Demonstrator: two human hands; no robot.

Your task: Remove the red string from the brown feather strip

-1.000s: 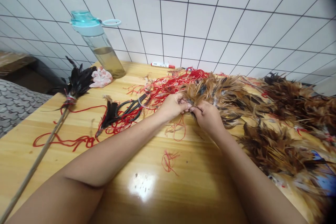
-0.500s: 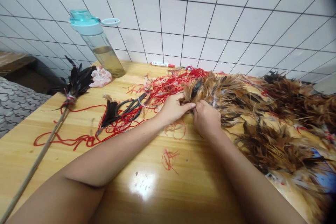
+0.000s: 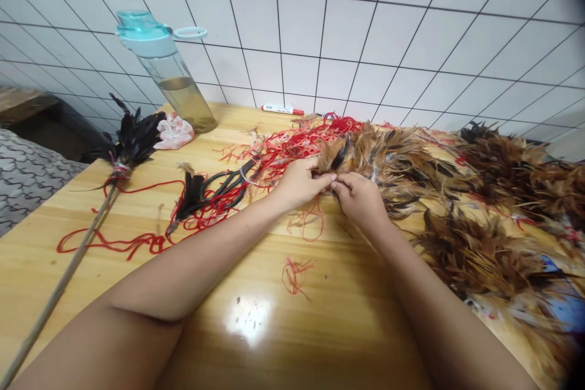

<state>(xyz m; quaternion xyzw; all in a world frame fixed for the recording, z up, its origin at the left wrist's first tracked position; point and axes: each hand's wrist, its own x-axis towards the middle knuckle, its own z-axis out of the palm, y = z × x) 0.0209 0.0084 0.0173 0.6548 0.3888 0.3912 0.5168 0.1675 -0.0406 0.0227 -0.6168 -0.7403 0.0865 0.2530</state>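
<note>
My left hand (image 3: 299, 184) and my right hand (image 3: 362, 200) meet at the middle of the wooden table (image 3: 256, 323). Both pinch the near end of a bunch of brown feathers (image 3: 388, 158), fingers closed on its quills. A tangle of red string (image 3: 299, 143) lies just behind my left hand. Black scissors (image 3: 228, 189) rest to the left of that hand, beside a small tuft of black feathers (image 3: 192, 192).
A stick with black feathers tied at its tip (image 3: 109, 180) lies along the table's left side. A clear bottle with a teal lid (image 3: 176, 82), a pink cloth (image 3: 174, 132) and a red-capped marker (image 3: 282, 109) stand near the tiled wall. More brown feathers (image 3: 503, 219) cover the right side.
Both hands stayed pinched on the feather bunch, shifting slightly. The bunch's near end was lifted and turned a little, and a dark feather now shows above my left hand.
</note>
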